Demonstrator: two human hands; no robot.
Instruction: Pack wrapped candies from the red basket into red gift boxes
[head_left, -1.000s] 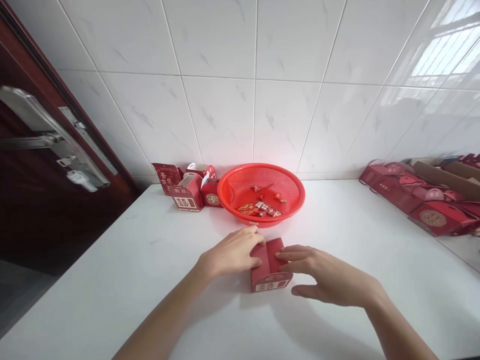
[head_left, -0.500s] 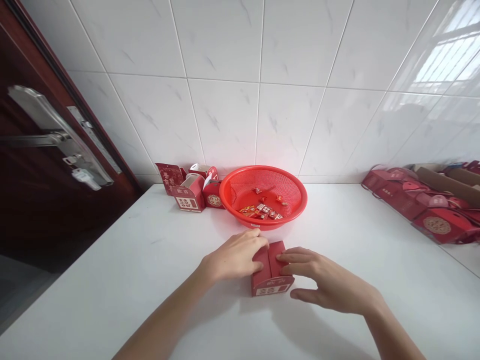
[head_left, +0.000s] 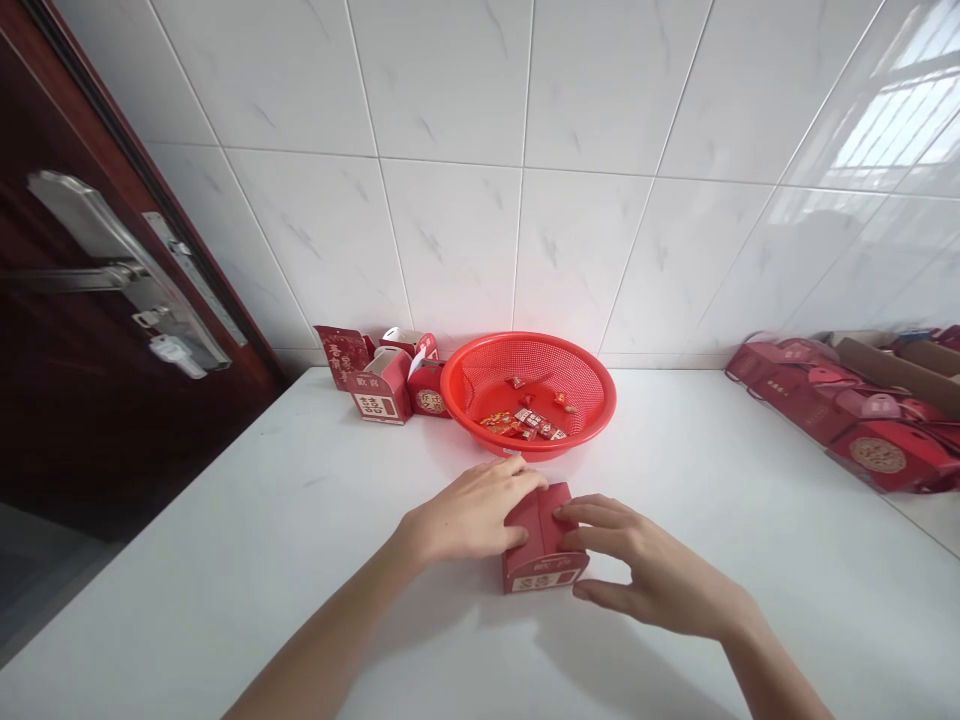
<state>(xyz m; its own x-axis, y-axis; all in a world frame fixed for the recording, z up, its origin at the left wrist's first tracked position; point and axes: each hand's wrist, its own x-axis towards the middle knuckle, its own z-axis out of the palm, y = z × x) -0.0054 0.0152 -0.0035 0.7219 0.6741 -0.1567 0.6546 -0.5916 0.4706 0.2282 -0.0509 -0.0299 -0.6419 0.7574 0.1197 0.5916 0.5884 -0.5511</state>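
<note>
In the head view a small red cardboard candy box with a pale printed label on its front stands on the white tabletop. Its two top flaps lie folded in, meeting along a seam. My left hand grips the box from the left, thumb on the near left edge and fingers reaching over its far end. From the right, my right hand holds it, fingertips pressing on the right flap and thumb by the front right corner. Just behind stands a red plastic colander, with several small wrapped sweets inside.
Left of the colander, several open red boxes stand against the tiled wall. Many more red boxes are heaped at the right. A dark red door with a metal handle and keys borders the table's left side.
My right thumb has moved slightly left, up to the box's front corner. My left fingers have shifted a little to the right over the top. The box stays in place, its flaps pressed flatter.
</note>
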